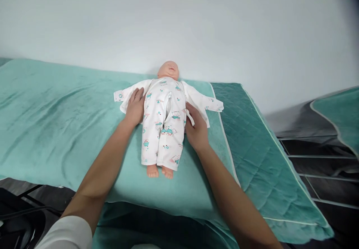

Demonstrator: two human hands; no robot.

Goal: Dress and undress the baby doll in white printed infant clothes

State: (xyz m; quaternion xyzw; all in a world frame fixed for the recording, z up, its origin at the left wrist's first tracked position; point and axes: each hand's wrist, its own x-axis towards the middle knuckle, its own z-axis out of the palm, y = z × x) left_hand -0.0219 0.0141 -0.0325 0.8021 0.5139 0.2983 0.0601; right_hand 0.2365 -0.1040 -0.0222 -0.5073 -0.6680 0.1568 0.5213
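A baby doll (170, 69) lies face up, with its head toward the wall and bare feet toward me. Printed white trousers (165, 129) cover its front from the chest to the ankles, with a gap at the crotch. Beneath them, a white long-sleeved top (196, 95) spreads out to both sides. My left hand (135, 107) rests on the top against the doll's left-of-picture side, fingers stretched out. On the other side my right hand (198, 127) touches the trousers' edge, its thumb and forefinger apart. A thin white tie (190, 118) shows between them; its other fingertips are hidden.
A green velvety cover (70, 129) lies under the doll, over a darker quilted pad (252, 148) on the right. Behind is a plain white wall (168, 24). A metal frame (322, 156) stands at the right, and a black object (19, 219) at lower left.
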